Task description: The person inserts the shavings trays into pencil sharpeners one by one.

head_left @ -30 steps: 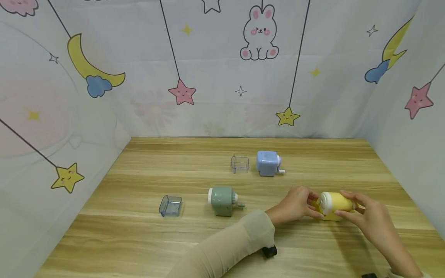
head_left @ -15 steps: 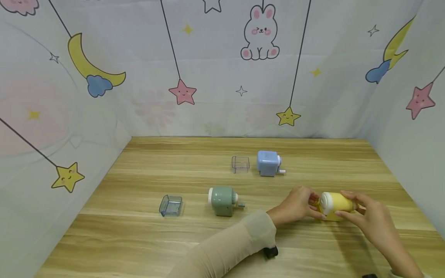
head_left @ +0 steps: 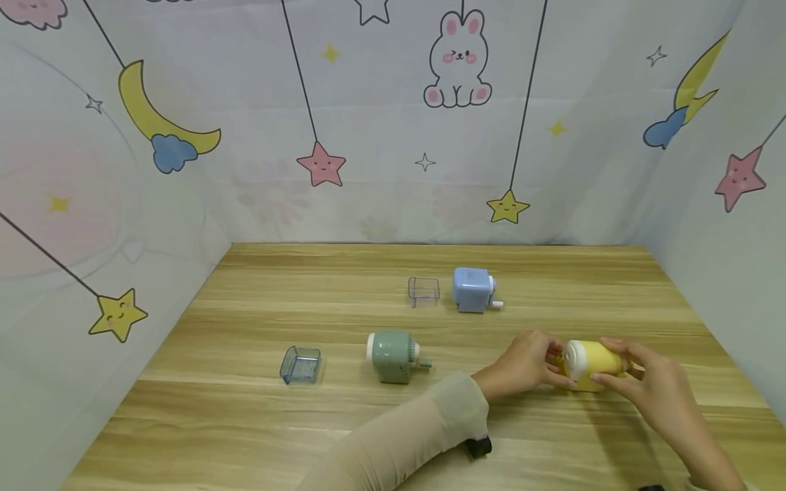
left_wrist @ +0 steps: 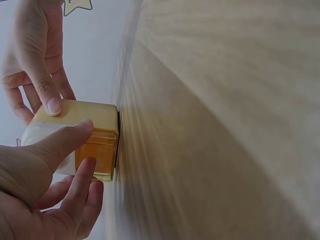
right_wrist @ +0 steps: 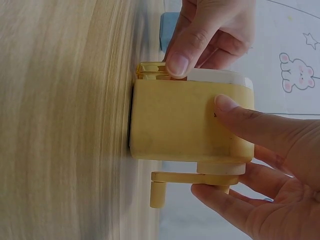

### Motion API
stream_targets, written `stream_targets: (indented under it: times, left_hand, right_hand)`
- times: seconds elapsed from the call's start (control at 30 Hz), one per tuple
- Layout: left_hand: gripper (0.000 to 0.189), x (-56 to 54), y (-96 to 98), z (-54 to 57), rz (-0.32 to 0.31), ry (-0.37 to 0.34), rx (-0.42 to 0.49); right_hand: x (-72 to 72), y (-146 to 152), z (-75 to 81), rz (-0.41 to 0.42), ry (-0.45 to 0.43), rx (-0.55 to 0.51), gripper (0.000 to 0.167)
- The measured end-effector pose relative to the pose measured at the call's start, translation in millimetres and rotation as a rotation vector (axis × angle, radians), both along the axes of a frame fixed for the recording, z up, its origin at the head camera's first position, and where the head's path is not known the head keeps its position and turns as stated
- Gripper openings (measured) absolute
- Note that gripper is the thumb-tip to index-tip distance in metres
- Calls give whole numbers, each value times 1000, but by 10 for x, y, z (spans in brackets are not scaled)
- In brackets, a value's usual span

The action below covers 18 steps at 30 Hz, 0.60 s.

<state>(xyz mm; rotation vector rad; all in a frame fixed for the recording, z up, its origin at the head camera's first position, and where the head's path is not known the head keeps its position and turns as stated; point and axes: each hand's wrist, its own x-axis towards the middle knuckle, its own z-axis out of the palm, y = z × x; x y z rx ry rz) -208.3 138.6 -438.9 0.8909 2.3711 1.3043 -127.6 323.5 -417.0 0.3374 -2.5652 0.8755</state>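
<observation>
A yellow crank pencil sharpener (head_left: 600, 356) stands on the table at the right, its white end facing left. My right hand (head_left: 660, 385) grips its body from the right, with the thumb on the near side and fingers by the crank (right_wrist: 187, 178). From the left, my left hand (head_left: 522, 363) pinches the clear amber shavings drawer (left_wrist: 97, 155) between thumb and fingers. Most of this drawer sits inside the sharpener's lower part; its outer edge (right_wrist: 151, 70) sticks out a little in the right wrist view.
Left of my hands stands a green sharpener (head_left: 391, 356), with a clear bluish drawer (head_left: 301, 366) farther left. Behind are a blue sharpener (head_left: 471, 290) and another clear drawer (head_left: 424, 297). Patterned cloth walls (head_left: 381, 123) border the wooden table (head_left: 245, 423).
My left hand has shifted very slightly right, toward the yellow sharpener, with the drawer. The right hand and the sharpener look the same.
</observation>
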Motion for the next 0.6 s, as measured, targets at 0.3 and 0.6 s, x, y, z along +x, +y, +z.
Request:
stream_targets:
  times: [0.3, 0.6]
  left_hand:
    - [40, 8, 18, 15, 8, -11, -21]
    - [36, 22, 40, 3, 11, 22, -34]
  right_hand:
    - [0, 4, -8, 1, 4, 3, 60]
    - [2, 3, -14, 8, 9, -1, 60]
